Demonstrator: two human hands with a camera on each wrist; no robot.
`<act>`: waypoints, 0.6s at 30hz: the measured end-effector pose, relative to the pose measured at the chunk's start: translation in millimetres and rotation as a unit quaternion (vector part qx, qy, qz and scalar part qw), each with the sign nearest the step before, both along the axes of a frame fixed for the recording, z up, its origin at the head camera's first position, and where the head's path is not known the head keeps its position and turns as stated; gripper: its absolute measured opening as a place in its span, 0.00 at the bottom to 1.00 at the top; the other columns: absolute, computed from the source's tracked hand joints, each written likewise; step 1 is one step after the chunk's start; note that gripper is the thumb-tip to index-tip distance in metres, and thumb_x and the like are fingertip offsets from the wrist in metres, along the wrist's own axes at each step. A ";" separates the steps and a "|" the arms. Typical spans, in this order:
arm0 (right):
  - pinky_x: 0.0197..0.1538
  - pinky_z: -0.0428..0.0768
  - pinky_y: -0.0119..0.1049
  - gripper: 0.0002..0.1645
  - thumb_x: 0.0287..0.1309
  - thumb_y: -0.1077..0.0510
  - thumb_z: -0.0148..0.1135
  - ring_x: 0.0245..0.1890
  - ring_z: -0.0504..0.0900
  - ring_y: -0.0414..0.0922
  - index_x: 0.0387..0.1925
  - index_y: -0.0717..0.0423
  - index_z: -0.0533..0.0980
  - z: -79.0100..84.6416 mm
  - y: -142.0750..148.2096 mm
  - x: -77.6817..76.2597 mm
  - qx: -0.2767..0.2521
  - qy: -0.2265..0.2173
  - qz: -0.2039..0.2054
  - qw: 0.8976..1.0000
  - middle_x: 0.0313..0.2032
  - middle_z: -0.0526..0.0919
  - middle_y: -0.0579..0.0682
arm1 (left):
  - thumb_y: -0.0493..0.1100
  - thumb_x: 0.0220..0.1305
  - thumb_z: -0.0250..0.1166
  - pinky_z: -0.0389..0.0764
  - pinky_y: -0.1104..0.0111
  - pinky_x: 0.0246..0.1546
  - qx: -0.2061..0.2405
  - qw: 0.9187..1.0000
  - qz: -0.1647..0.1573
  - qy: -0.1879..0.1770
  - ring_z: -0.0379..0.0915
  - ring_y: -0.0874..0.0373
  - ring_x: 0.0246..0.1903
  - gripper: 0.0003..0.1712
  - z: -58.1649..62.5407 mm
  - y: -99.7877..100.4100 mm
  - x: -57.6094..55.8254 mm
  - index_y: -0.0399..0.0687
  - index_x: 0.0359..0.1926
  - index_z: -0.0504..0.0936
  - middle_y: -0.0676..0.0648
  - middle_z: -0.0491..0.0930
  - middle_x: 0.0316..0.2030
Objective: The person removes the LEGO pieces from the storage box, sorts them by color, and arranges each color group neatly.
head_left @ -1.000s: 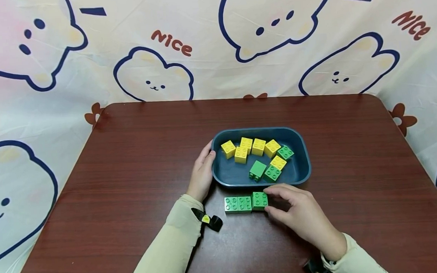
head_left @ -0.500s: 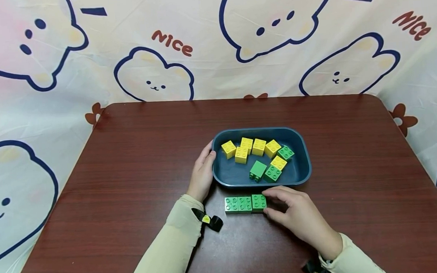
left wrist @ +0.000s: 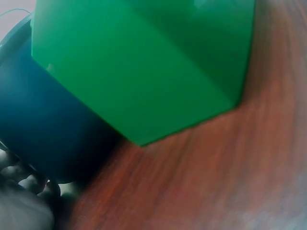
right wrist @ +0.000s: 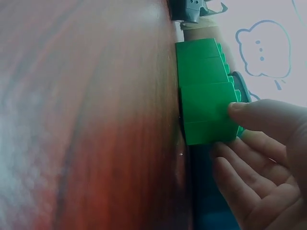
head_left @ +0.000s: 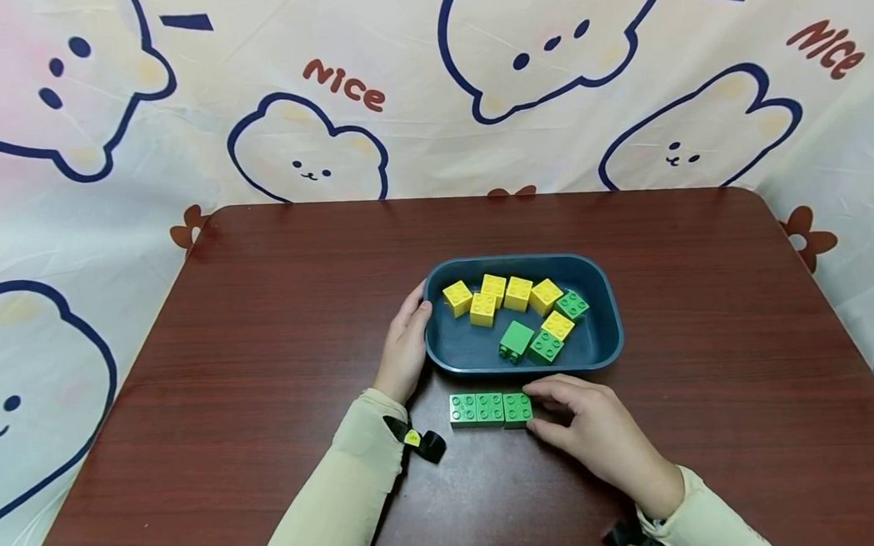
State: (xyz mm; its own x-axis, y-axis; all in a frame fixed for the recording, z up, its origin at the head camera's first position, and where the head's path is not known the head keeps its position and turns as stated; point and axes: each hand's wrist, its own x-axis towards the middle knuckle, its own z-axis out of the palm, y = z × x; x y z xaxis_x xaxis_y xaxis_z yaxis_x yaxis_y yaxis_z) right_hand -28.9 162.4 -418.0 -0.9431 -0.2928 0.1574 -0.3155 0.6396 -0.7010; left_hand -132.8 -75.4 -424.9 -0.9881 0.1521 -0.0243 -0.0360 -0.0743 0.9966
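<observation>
A short row of green toy building bricks (head_left: pixel 477 408) lies on the table in front of a dark blue tray (head_left: pixel 525 367). At the row's right end, my right hand (head_left: pixel 612 429) pinches a green building brick (head_left: pixel 517 408) between thumb and fingers; this brick sits against its neighbour. The right wrist view shows the thumb at the studded edge of the end brick (right wrist: pixel 208 108). On the tray's left side, my left hand (head_left: pixel 402 346) holds the rim, with part of its fingers hidden. Close up in the left wrist view, a green brick (left wrist: pixel 144 72) covers much of the picture.
Inside the tray lie several yellow bricks (head_left: pixel 482 309) and a few green bricks (head_left: pixel 516 340). A brown wooden table (head_left: pixel 297 315) extends around it. Behind hangs a curtain (head_left: pixel 416 57) printed with cartoon bears. Each wrist bears a small black camera (head_left: pixel 430 446).
The end brick in my right hand has shifted slightly left and lower, closing up against the other green bricks. My right hand moved with it. The left hand and tray stayed put.
</observation>
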 end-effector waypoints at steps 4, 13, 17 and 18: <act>0.40 0.80 0.33 0.22 0.43 0.58 0.74 0.39 0.81 0.36 0.44 0.48 0.81 -0.3 0.4 -0.7 -0.001 -0.002 0.003 1.000 0.42 0.80 0.36 | 0.43 0.74 0.42 0.56 0.63 0.65 -0.002 1.000 0.001 -0.002 0.52 0.62 0.66 0.25 0.4 0.1 -0.1 0.51 0.69 0.59 0.53 0.58 0.67; 0.40 0.80 0.33 0.22 0.43 0.57 0.74 0.39 0.81 0.36 0.44 0.49 0.81 -0.5 0.2 -1.4 0.005 -0.002 0.010 1.000 0.42 0.80 0.37 | 0.43 0.74 0.42 0.56 0.65 0.64 -0.003 1.000 0.002 -0.004 0.52 0.63 0.66 0.25 1.0 0.0 -0.2 0.51 0.69 0.59 0.53 0.58 0.67; 0.40 0.80 0.33 0.23 0.43 0.56 0.74 0.40 0.80 0.36 0.45 0.49 0.80 1.8 0.6 -0.6 0.009 0.000 0.009 1.000 0.43 0.80 0.37 | 0.43 0.74 0.42 0.57 0.66 0.64 -0.003 1.000 0.005 -0.012 0.52 0.63 0.66 0.25 1.5 0.8 -0.2 0.51 0.69 0.59 0.54 0.58 0.67; 0.41 0.80 0.34 0.23 0.43 0.56 0.74 0.40 0.80 0.36 0.45 0.49 0.80 3.1 0.7 -0.3 0.008 0.000 0.008 1.000 0.44 0.80 0.37 | 0.43 0.74 0.42 0.57 0.65 0.64 -0.003 1.000 0.006 -0.014 0.51 0.63 0.66 0.25 1.6 0.9 -0.1 0.52 0.69 0.59 0.54 0.58 0.67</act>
State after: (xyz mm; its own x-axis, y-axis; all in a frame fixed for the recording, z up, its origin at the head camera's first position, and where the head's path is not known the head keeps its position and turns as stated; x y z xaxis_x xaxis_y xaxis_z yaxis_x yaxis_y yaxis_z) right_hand -29.2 163.1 -414.9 -0.9383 -0.3107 0.1519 -0.3255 0.6452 -0.6912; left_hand -132.9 -74.5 -423.3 -0.9887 0.1406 -0.0522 -0.0623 -0.0685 0.9957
